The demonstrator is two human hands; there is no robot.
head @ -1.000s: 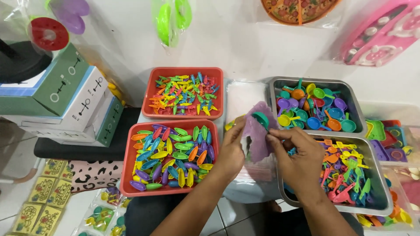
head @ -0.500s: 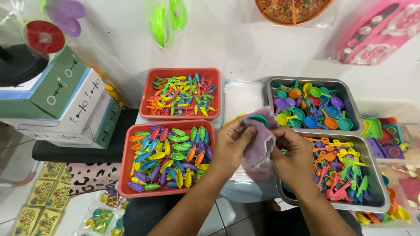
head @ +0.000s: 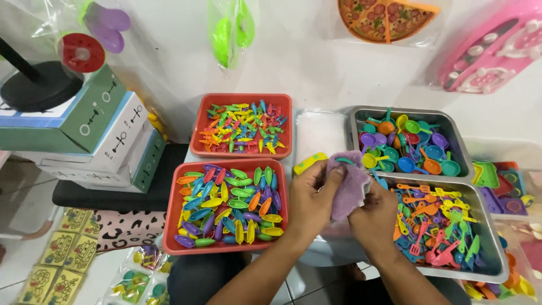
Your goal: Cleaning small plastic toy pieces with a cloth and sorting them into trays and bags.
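Two hands, left hand (head: 311,197) and right hand (head: 375,217), both clamped on one purple cloth (head: 349,182) between two red trays (head: 172,217) and two metal trays (head: 490,270), cloth lower and more bunched than a second ago

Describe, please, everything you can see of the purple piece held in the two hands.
The purple piece looks like a soft, matte lilac bag, crumpled and folded, its exact shape unclear. It is held upright between the trays, above a stack of clear bags. The left hand grips its left edge, thumb on the front; the right hand pinches its lower right side. A small teal toy peeks out at its top, and a yellow toy lies just to its left.
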